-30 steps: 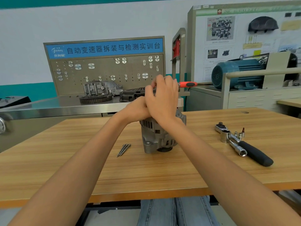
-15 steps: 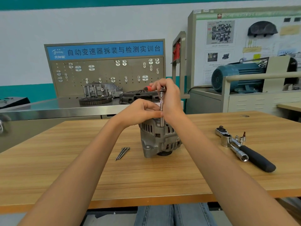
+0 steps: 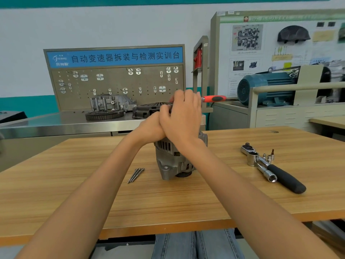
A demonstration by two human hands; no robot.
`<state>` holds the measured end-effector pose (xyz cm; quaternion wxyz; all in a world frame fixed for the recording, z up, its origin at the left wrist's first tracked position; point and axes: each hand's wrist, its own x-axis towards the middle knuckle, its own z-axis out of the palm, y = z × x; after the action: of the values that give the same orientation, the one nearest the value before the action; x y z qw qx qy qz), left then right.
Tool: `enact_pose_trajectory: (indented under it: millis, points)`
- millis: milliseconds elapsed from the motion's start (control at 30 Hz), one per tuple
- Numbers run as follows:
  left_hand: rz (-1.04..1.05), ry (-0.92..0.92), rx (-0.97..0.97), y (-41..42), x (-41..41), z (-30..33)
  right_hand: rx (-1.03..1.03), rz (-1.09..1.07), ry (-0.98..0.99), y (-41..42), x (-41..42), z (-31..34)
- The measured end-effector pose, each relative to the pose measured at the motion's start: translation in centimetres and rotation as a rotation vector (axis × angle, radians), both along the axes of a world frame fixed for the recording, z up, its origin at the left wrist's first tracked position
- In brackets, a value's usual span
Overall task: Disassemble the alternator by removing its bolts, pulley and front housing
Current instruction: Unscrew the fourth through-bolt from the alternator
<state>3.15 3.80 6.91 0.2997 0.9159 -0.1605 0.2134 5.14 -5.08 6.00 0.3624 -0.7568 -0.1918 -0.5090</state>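
Wood-grain tabletop (image 3: 186,199) carries the grey alternator (image 3: 172,161) near its middle, set with the pulley end down. 3 long bolts (image 3: 136,175) lie together just left of it, and a black-handled ratchet (image 3: 273,170) with small sockets (image 3: 268,157) lies well to the right. Behind are seen a steel bench with a pegboard (image 3: 115,85), gearbox parts and a teal motor (image 3: 265,88). The right hand (image 3: 183,116) is curled over the head of a red-handled ratchet (image 3: 214,99) above the alternator, its grip clamped on the tool. The left hand (image 3: 151,128) is tucked against the right; whether its grip is together or apart cannot be told.
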Motion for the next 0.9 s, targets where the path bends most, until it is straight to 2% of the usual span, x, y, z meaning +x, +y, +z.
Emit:
enact_pose_trajectory:
  millis: [67, 133, 233, 333, 400, 533, 600, 667, 767, 833, 900]
  points:
    - [0.011, -0.004, 0.055, -0.1, -0.2, -0.1, 0.043, 0.099, 0.016, 0.1, -0.2, 0.3]
    - [0.077, -0.085, 0.149, -0.5, -0.3, -0.2, 0.092, 0.193, 0.059, 0.0, -0.1, 0.6]
    - [0.060, -0.175, 0.239, -0.9, -0.3, 0.0, 0.188, 0.359, 0.126, -0.5, 0.5, 0.9]
    - [-0.048, 0.023, 0.047, -1.0, -0.4, 0.3, 0.307, 0.569, 0.185, -1.0, 0.4, 1.2]
    - [-0.071, 0.105, -0.044, -1.0, -0.4, 0.3, 0.390, 0.739, 0.309, -1.4, 0.5, 1.6]
    - [-0.093, 0.168, -0.098, -0.8, -0.4, 0.4, 0.628, 1.167, 0.546, -2.1, 1.5, 2.5]
    - [-0.100, 0.189, -0.107, -0.6, -0.3, 0.5, 0.691, 1.263, 0.582, -2.1, 1.6, 2.7]
    - [-0.104, 0.188, -0.122, -0.5, -0.2, 0.5, 0.642, 1.108, 0.534, -1.9, 1.5, 2.5]
    - [-0.094, 0.143, -0.126, -0.5, -0.3, 0.4, 0.398, 0.720, 0.292, -1.2, 0.7, 1.4]
    - [-0.059, 0.047, -0.062, -0.6, -0.2, 0.4, 0.144, 0.305, 0.121, -0.6, 0.4, 0.4]
    - [-0.041, -0.024, -0.005, -0.7, 0.1, 0.3, 0.005, -0.059, 0.030, -0.3, 0.4, -0.3]
